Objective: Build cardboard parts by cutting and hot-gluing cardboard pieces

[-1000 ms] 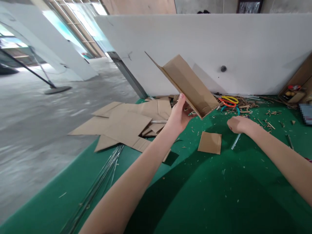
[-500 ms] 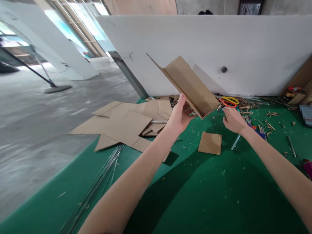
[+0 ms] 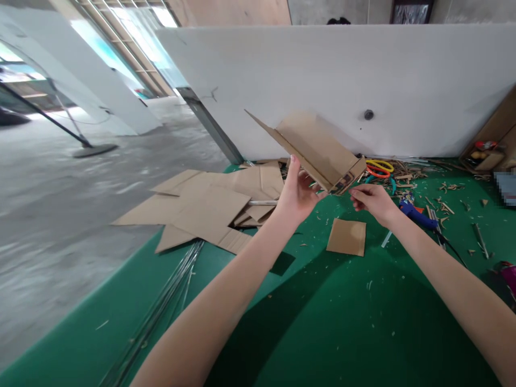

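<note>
My left hand (image 3: 296, 196), thumb on the side wall and fingers beneath, is closed on a folded cardboard box (image 3: 314, 145), held tilted above the table. Printed markings show on the box's near right end. Just beside that end is my right hand (image 3: 371, 201), its fingertips pinched together; whatever may be between them is too small to make out. Below the box a small square of cardboard (image 3: 346, 236) lies flat. A blue glue gun (image 3: 419, 215) rests to the right of my right hand, with a clear glue stick (image 3: 386, 239) nearby.
Flat cardboard sheets (image 3: 197, 207) are piled at left, over the edge of the green table (image 3: 322, 333). Thin rods (image 3: 161, 312) lie in front of them. Scissors with coloured handles (image 3: 379, 167) and scraps sit along the white panel (image 3: 302, 64). A cardboard box (image 3: 489, 134) stands far right.
The box has tipped, its right end turning to show printing and its upper wall dropping lower. My right hand has moved left and slightly down, closer to that end, uncovering the glue gun.
</note>
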`<state>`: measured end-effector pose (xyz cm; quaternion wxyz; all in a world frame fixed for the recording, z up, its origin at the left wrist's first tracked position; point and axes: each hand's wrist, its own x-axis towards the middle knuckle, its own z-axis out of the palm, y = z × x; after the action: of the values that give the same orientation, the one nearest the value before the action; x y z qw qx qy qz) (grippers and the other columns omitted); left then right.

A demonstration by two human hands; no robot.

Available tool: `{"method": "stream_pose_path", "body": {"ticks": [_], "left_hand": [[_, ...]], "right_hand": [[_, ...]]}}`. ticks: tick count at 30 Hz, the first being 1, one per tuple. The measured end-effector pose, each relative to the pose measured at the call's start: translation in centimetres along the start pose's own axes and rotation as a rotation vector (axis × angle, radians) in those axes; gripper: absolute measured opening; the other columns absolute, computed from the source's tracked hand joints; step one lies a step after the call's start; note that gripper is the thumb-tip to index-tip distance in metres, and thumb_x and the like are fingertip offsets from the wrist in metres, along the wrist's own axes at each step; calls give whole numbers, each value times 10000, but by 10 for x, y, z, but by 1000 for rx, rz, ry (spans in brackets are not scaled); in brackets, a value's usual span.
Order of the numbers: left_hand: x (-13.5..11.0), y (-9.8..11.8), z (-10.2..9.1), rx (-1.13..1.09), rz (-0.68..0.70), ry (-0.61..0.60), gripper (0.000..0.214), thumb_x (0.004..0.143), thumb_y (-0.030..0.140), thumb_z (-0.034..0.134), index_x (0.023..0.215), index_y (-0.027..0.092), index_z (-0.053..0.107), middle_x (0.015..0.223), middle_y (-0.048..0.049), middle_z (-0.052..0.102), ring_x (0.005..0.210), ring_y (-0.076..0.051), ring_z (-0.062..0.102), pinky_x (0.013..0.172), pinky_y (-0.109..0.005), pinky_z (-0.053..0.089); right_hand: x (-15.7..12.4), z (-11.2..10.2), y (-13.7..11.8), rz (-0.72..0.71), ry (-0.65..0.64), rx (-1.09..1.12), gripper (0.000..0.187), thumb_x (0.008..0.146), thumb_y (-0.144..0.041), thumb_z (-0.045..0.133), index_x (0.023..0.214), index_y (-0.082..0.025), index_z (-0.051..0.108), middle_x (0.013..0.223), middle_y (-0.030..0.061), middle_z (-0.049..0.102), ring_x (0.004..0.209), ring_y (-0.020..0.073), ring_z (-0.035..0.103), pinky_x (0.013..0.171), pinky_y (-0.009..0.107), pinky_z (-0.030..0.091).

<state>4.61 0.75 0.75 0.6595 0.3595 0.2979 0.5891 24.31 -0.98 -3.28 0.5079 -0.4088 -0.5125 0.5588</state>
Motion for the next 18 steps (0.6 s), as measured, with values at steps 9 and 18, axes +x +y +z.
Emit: {"method": "stream_pose_path", "body": {"ticks": [9,18], "left_hand": [[-5,3,2,-12,-27,16,616,646,726,745,966,204,676,1088,-133,694,1106,-354,615,816,-453,562],[-6,0,3,-12,-65,-15,619,685,731,710,996,196,681,1221,-138,670,1104,-332,605,755,-400,545]], "right_hand": [[12,-39,-11,-107,349,158,262,715,-372,767,805,-201,590,690,-29,577,599,101,531,601,244,479],[-11,-29,-29,-51,-17,81,613,717,-214,621,1288,-335,433,1344,36,549,1098,196,627,828,346,557]]}}
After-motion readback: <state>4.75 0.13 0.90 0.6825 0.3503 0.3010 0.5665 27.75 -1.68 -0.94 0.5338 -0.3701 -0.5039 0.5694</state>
